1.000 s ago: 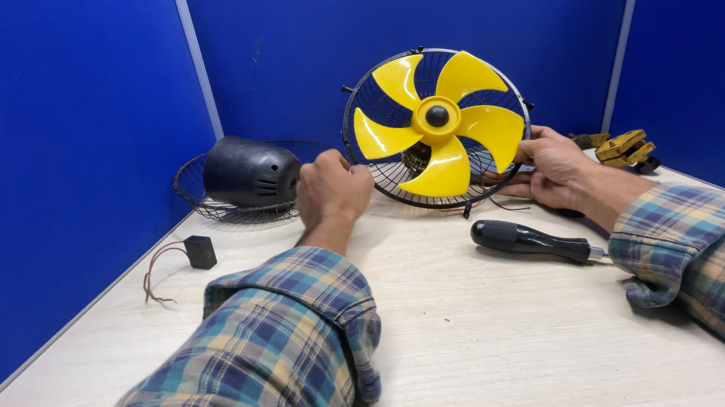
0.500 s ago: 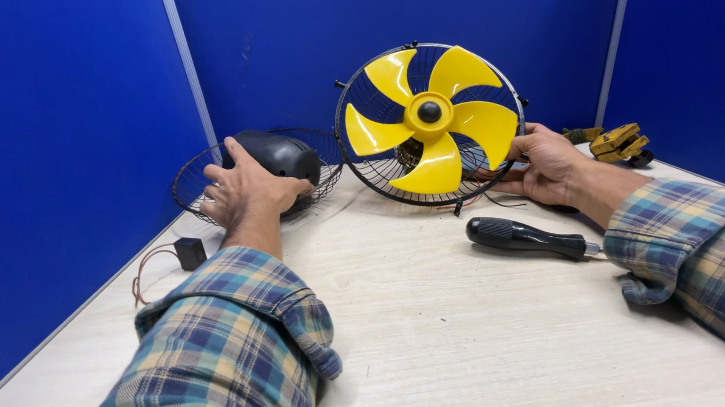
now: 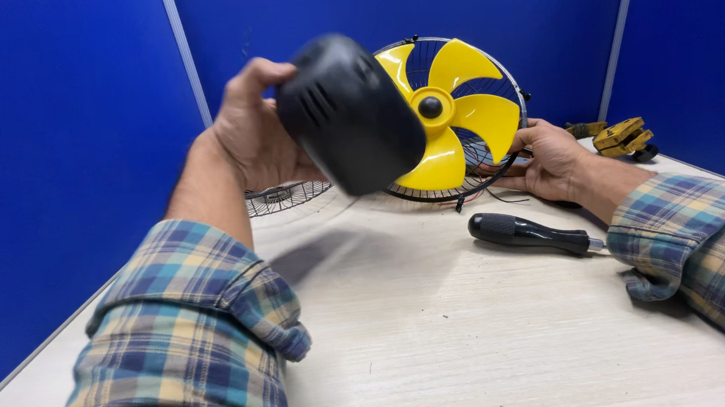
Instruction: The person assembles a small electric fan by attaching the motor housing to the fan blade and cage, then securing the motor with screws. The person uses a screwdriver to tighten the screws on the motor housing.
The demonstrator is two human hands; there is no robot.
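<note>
The left hand (image 3: pixel 256 139) is curled around 1 black motor cover (image 3: pixel 348 115), held up in the air. The right hand (image 3: pixel 551 160) lies half open, touching the wire guard (image 3: pixel 507 147) of 1 yellow fan (image 3: pixel 450 112) with 5 blades. 1 screwdriver (image 3: pixel 528 234) lies on the table (image 3: pixel 474 340). 1 more guard (image 3: pixel 281 198) lies flat.

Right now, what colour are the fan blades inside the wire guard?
Bright yellow fan blades with a black centre cap, set in a dark wire guard; the head view shows them clearly.
</note>
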